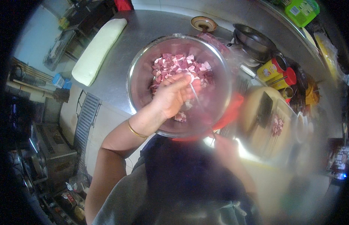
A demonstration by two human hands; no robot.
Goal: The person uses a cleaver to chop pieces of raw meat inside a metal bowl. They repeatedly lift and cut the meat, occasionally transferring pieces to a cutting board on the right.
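A large steel bowl (219, 64) holds many small chunks of raw meat (174, 66), some pink, some pale with fat. Over the bowl, my left hand (175, 92) pinches a pale piece of meat (191, 76) between thumb and fingers, at the upper end of a thin skewer (196, 95). The skewer slants down to the right across the bowl. Beyond the near right rim, my right hand (226, 146) is closed on the skewer's lower end; haze blurs it. A few loose chunks (180, 116) lie low in the bowl.
To the right, a round cutting board (249, 104) carries a cleaver (266, 108) and a tray (285, 108) with meat-loaded skewers (277, 125). Farther back are a black pan (254, 39), yellow cans (267, 70) and a small dish (203, 24). A long pale slab (98, 53) lies on the metal counter (122, 62).
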